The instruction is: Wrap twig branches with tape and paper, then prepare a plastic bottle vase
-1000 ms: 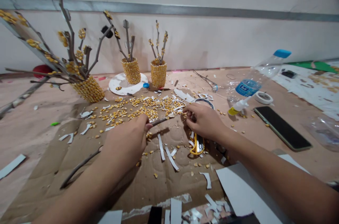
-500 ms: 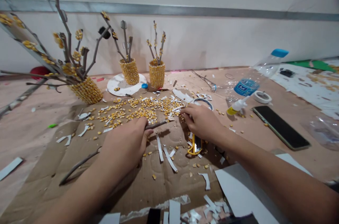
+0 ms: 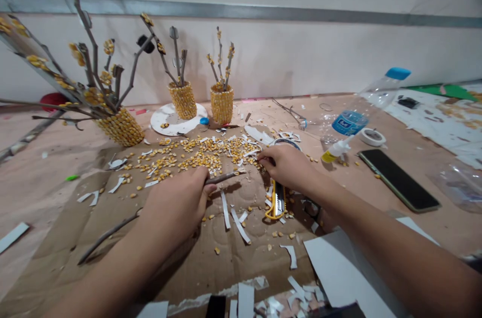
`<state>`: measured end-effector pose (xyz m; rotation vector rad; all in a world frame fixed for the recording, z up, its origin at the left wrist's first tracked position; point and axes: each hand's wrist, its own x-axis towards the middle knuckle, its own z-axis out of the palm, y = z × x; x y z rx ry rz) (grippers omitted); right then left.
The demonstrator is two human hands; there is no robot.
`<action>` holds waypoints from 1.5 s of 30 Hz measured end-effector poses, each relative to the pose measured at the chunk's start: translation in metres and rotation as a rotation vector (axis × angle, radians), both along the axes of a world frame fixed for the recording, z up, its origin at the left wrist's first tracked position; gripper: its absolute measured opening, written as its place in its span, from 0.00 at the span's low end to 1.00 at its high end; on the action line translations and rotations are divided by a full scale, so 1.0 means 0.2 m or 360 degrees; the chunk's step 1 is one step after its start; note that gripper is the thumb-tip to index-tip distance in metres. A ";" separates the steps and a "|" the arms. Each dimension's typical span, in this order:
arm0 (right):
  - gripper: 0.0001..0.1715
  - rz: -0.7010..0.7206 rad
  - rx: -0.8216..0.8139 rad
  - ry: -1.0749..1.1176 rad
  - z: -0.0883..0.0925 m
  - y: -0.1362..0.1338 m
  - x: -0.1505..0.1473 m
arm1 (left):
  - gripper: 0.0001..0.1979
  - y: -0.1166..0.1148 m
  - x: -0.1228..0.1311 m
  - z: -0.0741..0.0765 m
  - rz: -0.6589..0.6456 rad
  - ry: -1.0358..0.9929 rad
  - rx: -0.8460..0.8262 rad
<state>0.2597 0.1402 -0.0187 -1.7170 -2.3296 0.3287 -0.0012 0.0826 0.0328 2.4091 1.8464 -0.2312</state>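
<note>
My left hand (image 3: 181,200) is closed around a short twig (image 3: 225,177), whose tip points right above the cardboard (image 3: 211,275). My right hand (image 3: 288,165) is pinched at the right edge of a spread of corn kernels (image 3: 203,160); whatever its fingertips hold is too small to tell. Just below that hand lies a yellow box cutter (image 3: 277,202). White paper strips (image 3: 239,225) are scattered between and below the hands. Another twig (image 3: 107,236) lies left of my left forearm.
Three kernel-covered pots with twigs stand behind: a large one (image 3: 122,126), one (image 3: 184,102) on a white plate (image 3: 160,120), and one (image 3: 222,107) beside it. At right are a plastic bottle (image 3: 348,122), glue bottle (image 3: 333,152), tape roll (image 3: 372,137), phone (image 3: 398,179) and white sheet (image 3: 339,263).
The view has shifted slightly. My right hand has turned a little with its fingers still pinched, while my left hand keeps the twig in nearly the same place.
</note>
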 end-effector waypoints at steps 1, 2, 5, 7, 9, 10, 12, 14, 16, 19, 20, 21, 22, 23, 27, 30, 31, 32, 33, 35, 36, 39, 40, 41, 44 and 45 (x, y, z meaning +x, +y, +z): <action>0.11 -0.0005 -0.0010 -0.0004 0.00 0.00 0.00 | 0.12 0.00 0.00 0.00 0.0000 -0.0004 -0.0004; 0.11 -0.0009 -0.0019 -0.0007 0.01 0.00 0.00 | 0.12 0.00 0.00 0.00 0.0003 -0.0006 -0.0005; 0.09 -0.0019 -0.0037 -0.0003 0.01 0.01 0.00 | 0.13 0.00 0.01 0.00 0.0005 0.0002 -0.0012; 0.07 -0.0025 -0.0033 0.0026 0.02 0.01 0.00 | 0.13 0.01 0.01 0.00 0.0006 0.0015 -0.0014; 0.07 -0.0025 -0.0002 0.0091 0.02 0.00 0.00 | 0.15 0.01 0.01 -0.01 0.0009 0.0009 0.0003; 0.07 -0.0024 0.0025 0.0122 0.03 -0.02 0.00 | 0.15 0.01 0.01 -0.01 0.0013 0.0002 0.0023; 0.05 0.0007 0.0100 0.0291 0.05 -0.06 -0.03 | 0.17 0.00 0.00 -0.02 0.0019 -0.0012 0.0070; 0.05 0.0103 0.0188 0.0703 0.06 -0.13 -0.07 | 0.18 0.00 -0.01 -0.03 0.0011 -0.0025 0.0110; 0.05 0.0197 0.0223 0.1106 0.07 -0.21 -0.13 | 0.18 0.00 -0.01 -0.04 -0.0002 -0.0043 0.0138; 0.03 0.0202 0.0391 0.1287 0.05 -0.28 -0.20 | 0.18 -0.01 -0.02 -0.05 -0.0029 -0.0110 0.0169; 0.03 0.0205 0.0431 0.1309 0.04 -0.29 -0.21 | 0.18 -0.02 -0.02 -0.05 -0.0040 -0.0143 0.0170; 0.03 0.0206 0.0460 0.1326 0.02 -0.30 -0.23 | 0.17 -0.02 -0.02 -0.05 -0.0047 -0.0169 0.0170; 0.03 0.0205 0.0480 0.1345 0.01 -0.30 -0.24 | 0.17 -0.02 -0.01 -0.05 -0.0047 -0.0184 0.0167; 0.03 0.0202 0.0498 0.1362 0.00 -0.30 -0.24 | 0.17 -0.03 -0.01 -0.04 -0.0043 -0.0190 0.0164; 0.03 0.0175 0.0559 0.1412 -0.02 -0.28 -0.25 | 0.17 -0.04 0.00 -0.02 -0.0022 -0.0188 0.0159; 0.03 0.0165 0.0622 0.1433 -0.02 -0.29 -0.26 | 0.16 -0.05 0.00 -0.01 -0.0031 -0.0219 0.0196; 0.03 0.0159 0.0644 0.1439 -0.02 -0.29 -0.26 | 0.16 -0.05 0.00 -0.01 -0.0034 -0.0232 0.0210; 0.03 0.0153 0.0661 0.1446 -0.02 -0.29 -0.27 | 0.16 -0.06 0.00 -0.01 -0.0041 -0.0247 0.0221; 0.04 0.0147 0.0673 0.1452 -0.02 -0.29 -0.27 | 0.16 -0.06 0.00 -0.02 -0.0052 -0.0263 0.0233; 0.04 0.0140 0.0697 0.1454 -0.02 -0.30 -0.27 | 0.17 -0.06 -0.01 -0.03 -0.0067 -0.0284 0.0264; 0.04 0.0139 0.0712 0.1451 -0.02 -0.29 -0.27 | 0.17 -0.06 -0.01 -0.03 -0.0077 -0.0293 0.0284; 0.04 0.0145 0.0762 0.1458 -0.02 -0.29 -0.27 | 0.17 -0.07 -0.01 -0.05 -0.0098 -0.0303 0.0342; 0.04 0.0143 0.0777 0.1468 -0.02 -0.29 -0.27 | 0.17 -0.07 -0.01 -0.05 -0.0104 -0.0312 0.0358; 0.05 0.0140 0.0795 0.1481 -0.02 -0.28 -0.27 | 0.17 -0.07 -0.01 -0.06 -0.0114 -0.0329 0.0372; 0.05 0.0128 0.0839 0.1510 -0.02 -0.28 -0.27 | 0.16 -0.07 -0.01 -0.06 -0.0132 -0.0378 0.0385; 0.05 0.0127 0.0847 0.1515 -0.02 -0.28 -0.27 | 0.16 -0.08 -0.01 -0.06 -0.0134 -0.0380 0.0385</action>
